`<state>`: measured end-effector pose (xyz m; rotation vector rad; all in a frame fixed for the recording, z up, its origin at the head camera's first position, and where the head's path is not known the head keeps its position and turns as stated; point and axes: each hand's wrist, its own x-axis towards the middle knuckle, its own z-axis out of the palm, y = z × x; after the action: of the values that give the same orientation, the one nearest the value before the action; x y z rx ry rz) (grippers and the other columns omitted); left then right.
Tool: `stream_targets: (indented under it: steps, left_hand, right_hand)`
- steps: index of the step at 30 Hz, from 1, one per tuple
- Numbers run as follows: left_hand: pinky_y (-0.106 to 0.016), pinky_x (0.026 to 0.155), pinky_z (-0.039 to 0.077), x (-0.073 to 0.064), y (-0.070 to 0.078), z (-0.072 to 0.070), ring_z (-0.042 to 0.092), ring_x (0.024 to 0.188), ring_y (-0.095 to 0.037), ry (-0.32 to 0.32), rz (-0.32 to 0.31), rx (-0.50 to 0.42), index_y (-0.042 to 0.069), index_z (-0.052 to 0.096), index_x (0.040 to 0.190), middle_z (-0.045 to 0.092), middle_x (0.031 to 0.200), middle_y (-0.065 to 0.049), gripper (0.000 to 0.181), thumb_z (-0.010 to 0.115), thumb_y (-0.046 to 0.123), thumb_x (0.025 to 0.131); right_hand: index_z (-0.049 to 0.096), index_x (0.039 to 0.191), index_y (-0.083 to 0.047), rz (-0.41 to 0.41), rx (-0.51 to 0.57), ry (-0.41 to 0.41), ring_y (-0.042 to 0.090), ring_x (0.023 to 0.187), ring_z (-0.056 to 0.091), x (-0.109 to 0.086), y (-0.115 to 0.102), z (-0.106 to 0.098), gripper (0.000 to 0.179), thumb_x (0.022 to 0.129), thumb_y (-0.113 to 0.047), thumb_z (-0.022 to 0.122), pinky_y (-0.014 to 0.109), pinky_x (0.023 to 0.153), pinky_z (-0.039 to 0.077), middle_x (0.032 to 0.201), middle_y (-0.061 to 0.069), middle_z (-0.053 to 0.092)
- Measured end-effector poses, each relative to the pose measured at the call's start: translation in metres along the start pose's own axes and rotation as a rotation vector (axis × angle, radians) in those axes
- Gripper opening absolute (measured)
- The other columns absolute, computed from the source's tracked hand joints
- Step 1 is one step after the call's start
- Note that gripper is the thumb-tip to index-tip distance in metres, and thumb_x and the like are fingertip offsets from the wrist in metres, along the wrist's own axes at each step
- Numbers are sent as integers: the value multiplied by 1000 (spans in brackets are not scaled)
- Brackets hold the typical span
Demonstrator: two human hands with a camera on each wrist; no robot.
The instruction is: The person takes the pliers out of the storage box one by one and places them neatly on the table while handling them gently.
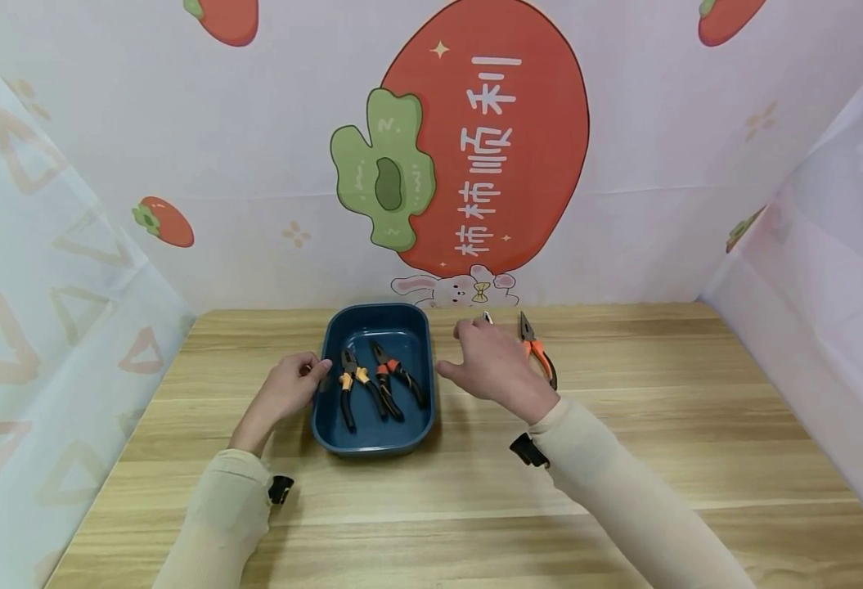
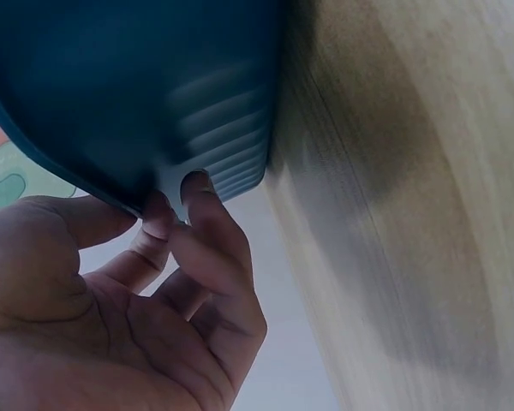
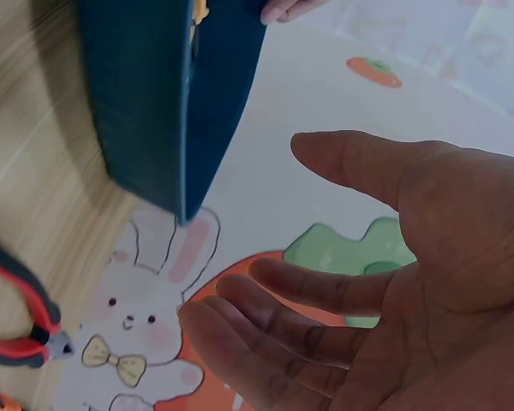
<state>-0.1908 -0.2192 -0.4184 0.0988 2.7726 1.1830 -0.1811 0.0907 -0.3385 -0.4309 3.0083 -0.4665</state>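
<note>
Lengthwise, the tray (image 1: 372, 438) points forward, pinched by left fingers (image 2: 207, 257); right fingers (image 3: 325, 285) spread, empty.

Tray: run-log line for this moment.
tray: two pliers inside | left hand: pinches rim | right hand: empty, above table | right of tray: orange pliers, red tool

The left hand (image 2: 124, 317) pinches the rim of a blue container (image 2: 227, 137), thumb at the lip, fingertips against the ribbed outer wall. The container stands on the wood-grain worktop (image 2: 394, 197) near one edge; a printed sheet (image 2: 21, 184) shows beyond.
</note>
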Motion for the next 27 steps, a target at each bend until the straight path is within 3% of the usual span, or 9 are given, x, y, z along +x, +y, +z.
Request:
stream_targets:
  steps: [8,18,27]
  left_hand:
    - [-34,59,39,0,-1,1,49,65,-22,9,3,12,2,59,88,53,74,-6,35,48,27,109]
    - [-34,59,39,1,-3,2,48,66,-22,15,18,13,1,60,89,52,73,-6,38,49,31,109]
    - [-34,59,39,1,-4,1,48,65,-22,14,6,7,2,60,90,52,74,-6,37,49,31,109]
  right_hand:
    - [63,127,-4,-31,-14,-24,22,88,58,7,-23,3,59,91,-50,74,38,72,53,108,10,64]
    - [60,130,-4,-51,6,-72,22,85,56,17,-43,9,62,91,-50,74,33,65,49,106,8,61]
    - [55,137,0,-98,5,-118,23,94,58,28,-51,18,68,92,-48,73,35,75,53,120,14,62]
